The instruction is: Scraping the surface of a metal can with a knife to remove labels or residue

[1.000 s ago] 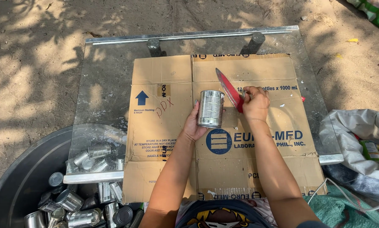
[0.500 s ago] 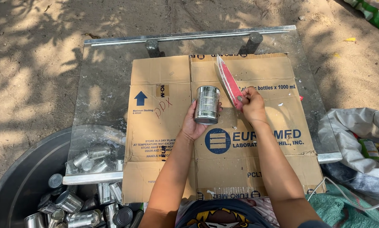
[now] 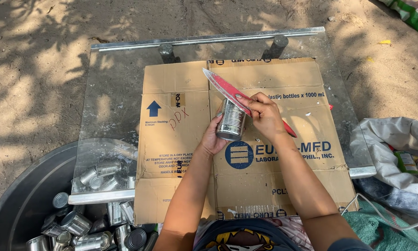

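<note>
Over flattened brown cardboard sheet [image 3: 283,186] on glass-topped table [image 3: 116,107]: ribbed silver tin can [image 3: 230,121], long axis near upright, cupped in left hand [image 3: 213,139]; right hand [image 3: 264,116] closed on red-labelled strip [image 3: 227,89], laid slantwise just beside, touching can's upper right.

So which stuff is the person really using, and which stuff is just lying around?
In use:
- tin can, held by the left hand
- red knife, held by the right hand, its blade against the can
- flattened cardboard box under the hands

Lying about:
- glass table
- dark tub of bare cans
- white sack
- green cloth
</note>
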